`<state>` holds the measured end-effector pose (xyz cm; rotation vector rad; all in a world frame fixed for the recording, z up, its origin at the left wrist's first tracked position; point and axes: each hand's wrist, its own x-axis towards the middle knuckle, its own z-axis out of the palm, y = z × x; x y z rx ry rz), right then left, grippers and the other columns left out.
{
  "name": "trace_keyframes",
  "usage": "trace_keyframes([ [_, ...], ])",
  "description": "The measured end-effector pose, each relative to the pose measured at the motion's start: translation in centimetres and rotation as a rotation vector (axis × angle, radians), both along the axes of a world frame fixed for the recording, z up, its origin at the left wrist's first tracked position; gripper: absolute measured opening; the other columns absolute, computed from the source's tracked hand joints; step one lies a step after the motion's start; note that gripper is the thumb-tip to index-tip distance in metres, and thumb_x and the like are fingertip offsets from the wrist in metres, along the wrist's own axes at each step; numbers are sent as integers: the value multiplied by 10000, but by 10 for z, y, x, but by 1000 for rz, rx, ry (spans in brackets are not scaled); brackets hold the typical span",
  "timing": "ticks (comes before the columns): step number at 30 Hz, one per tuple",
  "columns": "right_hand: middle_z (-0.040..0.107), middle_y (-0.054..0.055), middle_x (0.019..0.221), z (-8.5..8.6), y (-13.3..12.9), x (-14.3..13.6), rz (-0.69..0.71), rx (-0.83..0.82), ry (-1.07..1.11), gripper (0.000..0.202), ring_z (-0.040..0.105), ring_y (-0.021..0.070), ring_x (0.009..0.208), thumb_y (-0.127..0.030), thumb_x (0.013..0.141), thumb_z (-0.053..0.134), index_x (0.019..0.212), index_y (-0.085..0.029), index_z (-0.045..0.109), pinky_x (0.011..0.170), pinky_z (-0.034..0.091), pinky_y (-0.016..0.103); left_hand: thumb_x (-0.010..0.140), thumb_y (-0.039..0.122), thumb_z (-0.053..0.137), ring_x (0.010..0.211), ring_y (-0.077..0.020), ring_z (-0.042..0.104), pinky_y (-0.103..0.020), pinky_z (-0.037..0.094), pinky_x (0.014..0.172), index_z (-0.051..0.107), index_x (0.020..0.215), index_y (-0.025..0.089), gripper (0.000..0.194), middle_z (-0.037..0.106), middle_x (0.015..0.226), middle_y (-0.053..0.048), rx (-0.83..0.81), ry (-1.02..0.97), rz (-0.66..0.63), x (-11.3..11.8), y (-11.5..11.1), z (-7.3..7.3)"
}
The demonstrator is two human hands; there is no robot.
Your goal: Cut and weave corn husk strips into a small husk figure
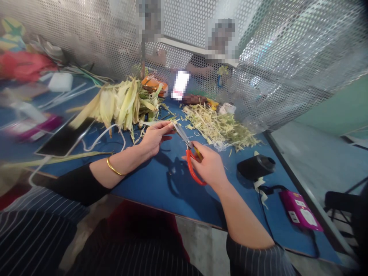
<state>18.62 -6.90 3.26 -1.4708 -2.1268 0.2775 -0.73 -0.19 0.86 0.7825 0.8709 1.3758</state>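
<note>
My left hand pinches a pale strip of corn husk between thumb and fingers, over the blue table. In my right hand is a pair of scissors with red handles. Their blades point up and left and meet the husk at my left fingertips. Whether the blades are parted is hard to make out. Behind my left hand lies a large bundle of corn husks. A heap of husk scraps spreads beyond the scissors.
A phone with a white cable lies at left. The black cylindrical device and a magenta packet are at right. An orange packet sits at the back, before a perforated metal screen. People show behind it.
</note>
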Motion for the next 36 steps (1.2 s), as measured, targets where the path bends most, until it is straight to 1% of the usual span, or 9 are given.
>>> trace_keyframes([
  [4,637,41,826,-1,0,1,-9,11,-17,387,549,170,673,-440,805,592,1127,-227,610,668,433,288,663,285,776,693,-99,621,-218,446,615,697,772,195,162,685,786,-6,-10,-10,1,2,-1,0],
  [10,647,34,838,-2,0,-1,-22,-5,-2,349,557,165,676,-425,796,608,1087,-231,623,674,430,281,671,250,768,648,-89,611,-219,466,627,699,756,177,132,675,728,-4,-20,-52,8,3,-2,1],
  [16,623,18,747,-1,-3,-5,-31,-6,1,308,521,151,614,-432,822,560,1032,-217,628,626,401,263,664,232,773,628,-84,610,-234,487,670,697,754,173,132,679,729,-5,-30,-80,-5,3,0,0],
  [22,548,-21,635,-3,-5,-8,-57,-33,18,265,454,132,565,-440,820,563,958,-222,622,572,355,245,633,265,798,659,-94,614,-221,454,609,707,756,189,171,684,756,-6,-57,-38,8,2,1,-1],
  [26,546,-31,637,-7,-5,-11,-37,-119,178,259,434,113,567,-438,807,581,915,-209,634,564,359,234,628,266,800,667,-95,612,-215,443,594,702,762,190,183,675,753,1,-75,-33,8,1,3,-1],
  [29,535,-33,655,-10,-2,-11,-78,-169,442,348,432,96,560,-457,741,662,969,-194,643,556,381,229,632,263,798,702,-100,620,-227,458,633,686,772,180,198,674,771,4,-57,-38,0,0,4,-1],
  [31,517,-39,650,-12,1,-10,-82,-212,637,418,414,79,512,-473,732,671,1037,-192,620,510,371,227,646,263,791,723,-111,635,-251,478,689,667,779,172,203,676,773,0,-37,-42,-25,-1,3,0],
  [34,507,-46,642,-13,5,-7,3,-322,811,455,383,58,450,-501,758,639,1095,-203,574,441,330,220,688,263,763,748,-140,668,-289,492,757,630,807,168,202,685,783,-16,-1,-50,-101,-2,1,3],
  [36,506,-48,653,-11,6,-5,50,-346,839,457,388,53,465,-490,737,667,1083,-210,568,439,327,213,714,263,741,756,-155,683,-304,498,765,604,822,170,198,693,825,-26,32,-51,-163,-2,-1,5],
])
